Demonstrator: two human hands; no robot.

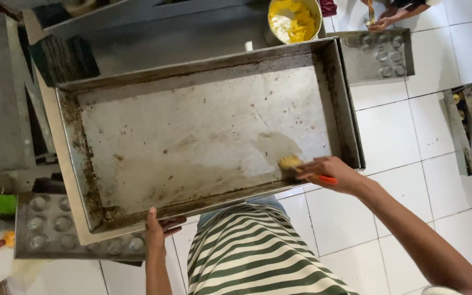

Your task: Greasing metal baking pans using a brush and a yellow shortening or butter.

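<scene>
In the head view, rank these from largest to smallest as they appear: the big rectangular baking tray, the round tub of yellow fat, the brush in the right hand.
1. Big rectangular baking tray
2. Round tub of yellow fat, partly cut off by the frame's top edge
3. Brush, partly hidden under the right hand

My baking tray (203,131) is dull grey metal, stained brown along its edges, with a pale greasy sheen; the brush (293,164) in my right grip (331,173) has yellowish bristles and an orange handle; my clothing (258,251) is striped green and cream; the floor tiles (405,136) are white; the bucket (294,21) holds bright yellow fat.
</scene>
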